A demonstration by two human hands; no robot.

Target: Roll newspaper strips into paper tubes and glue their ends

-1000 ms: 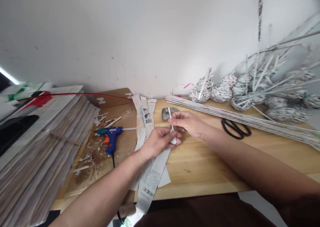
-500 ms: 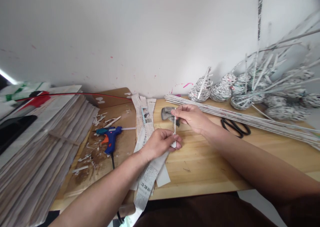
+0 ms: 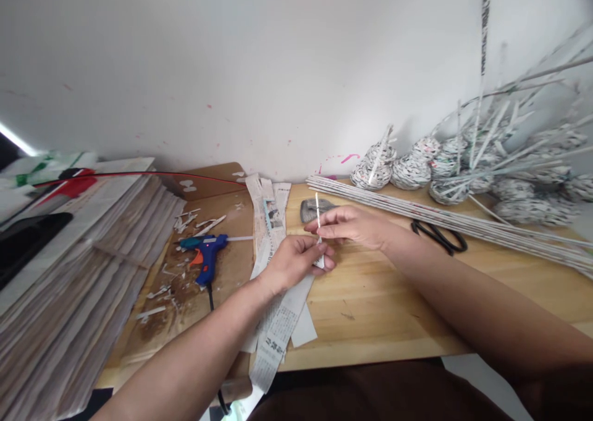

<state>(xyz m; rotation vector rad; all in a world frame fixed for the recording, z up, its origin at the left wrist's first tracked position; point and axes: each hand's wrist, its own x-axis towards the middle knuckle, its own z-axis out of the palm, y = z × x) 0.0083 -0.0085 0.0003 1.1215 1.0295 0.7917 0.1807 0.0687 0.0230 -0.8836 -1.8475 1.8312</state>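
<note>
A newspaper strip [image 3: 282,322] runs from below the table's front edge up to my left hand [image 3: 301,260], whose fingers are closed on it. At that end the paper narrows into a thin white rolled stick [image 3: 317,208] standing upright. My right hand [image 3: 345,225] pinches the stick just above my left hand, with the tip showing above the fingers. More newspaper strips [image 3: 266,217] lie beside and under my left hand. Behind my right hand is a grey cloth-like object [image 3: 311,210], partly covered.
A blue glue gun [image 3: 207,257] lies on stained cardboard [image 3: 231,214] among paper scraps. Stacked paper [image 3: 92,260] fills the left. Long paper sticks [image 3: 417,210], black scissors [image 3: 442,237] and woven paper shapes [image 3: 412,163] are at the right.
My right hand has moved down and slightly left along the stick, closer to my left hand. The stick's tip now stands above my right fingers. My left hand has barely moved.
</note>
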